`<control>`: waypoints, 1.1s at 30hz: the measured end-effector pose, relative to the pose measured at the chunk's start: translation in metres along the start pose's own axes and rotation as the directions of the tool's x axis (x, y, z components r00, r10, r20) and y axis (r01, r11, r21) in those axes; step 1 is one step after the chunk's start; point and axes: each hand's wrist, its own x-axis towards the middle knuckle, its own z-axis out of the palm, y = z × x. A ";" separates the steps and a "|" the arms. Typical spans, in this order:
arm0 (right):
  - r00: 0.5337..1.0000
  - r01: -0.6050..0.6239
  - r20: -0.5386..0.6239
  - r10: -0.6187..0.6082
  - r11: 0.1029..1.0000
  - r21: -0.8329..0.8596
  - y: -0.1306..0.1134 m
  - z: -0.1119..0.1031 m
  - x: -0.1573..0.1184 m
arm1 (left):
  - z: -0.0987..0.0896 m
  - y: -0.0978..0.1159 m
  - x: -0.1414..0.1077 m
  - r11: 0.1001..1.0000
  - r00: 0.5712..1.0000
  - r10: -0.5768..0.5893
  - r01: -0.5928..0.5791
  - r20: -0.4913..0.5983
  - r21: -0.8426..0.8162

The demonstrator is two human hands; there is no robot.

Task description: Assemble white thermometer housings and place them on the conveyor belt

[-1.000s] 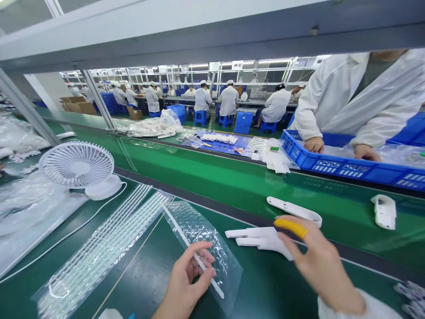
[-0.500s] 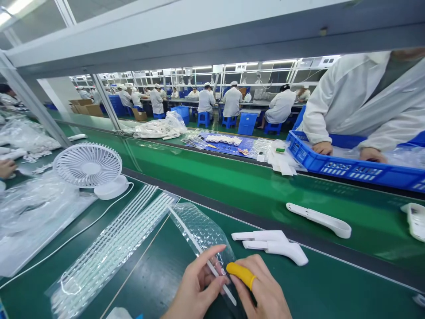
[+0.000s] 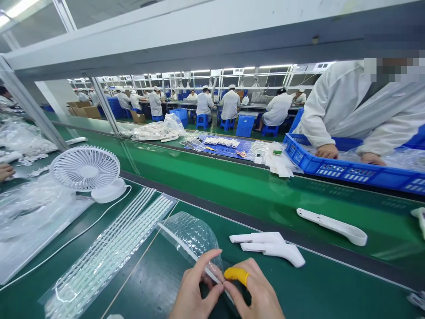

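Observation:
My left hand (image 3: 199,288) is closed around the near part of a clear bubble-wrap bag (image 3: 194,232), which has a narrow white strip (image 3: 179,241) along its left edge. Thumb and fingers pinch that edge. Close beside it, my right hand (image 3: 250,288), with a yellow finger cot (image 3: 236,274) on one finger, pinches the same edge near its lower end. The fingertips of both hands nearly meet there and hide part of the strip. Two white plastic handle-shaped parts (image 3: 268,243) lie just beyond my right hand.
Long pale strips (image 3: 109,257) in clear plastic lie left, near a white fan (image 3: 88,170) and its cable. A green conveyor belt (image 3: 212,179) crosses ahead, carrying a white curved part (image 3: 334,226). Across it, a co-worker's hands (image 3: 327,151) reach into a blue crate (image 3: 348,170).
My right hand has drawn in closer to my left at the strip's lower end. The bag has bowed and shifted left. The white curved part on the belt has moved right.

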 end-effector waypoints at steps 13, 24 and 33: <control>0.998 0.053 -0.026 -0.057 0.987 -0.151 0.006 0.006 -0.004 | 0.003 -0.007 0.000 0.993 0.998 0.048 -0.043 0.036 -0.112; 0.984 0.092 -0.082 -0.157 0.847 -0.524 0.056 -0.086 0.013 | -0.001 0.004 0.004 0.984 0.982 -0.073 0.043 -0.173 -0.175; 0.991 0.037 0.130 0.022 0.900 -0.435 0.057 -0.102 -0.013 | -0.012 0.005 0.006 0.996 0.992 -0.072 0.066 -0.105 -0.061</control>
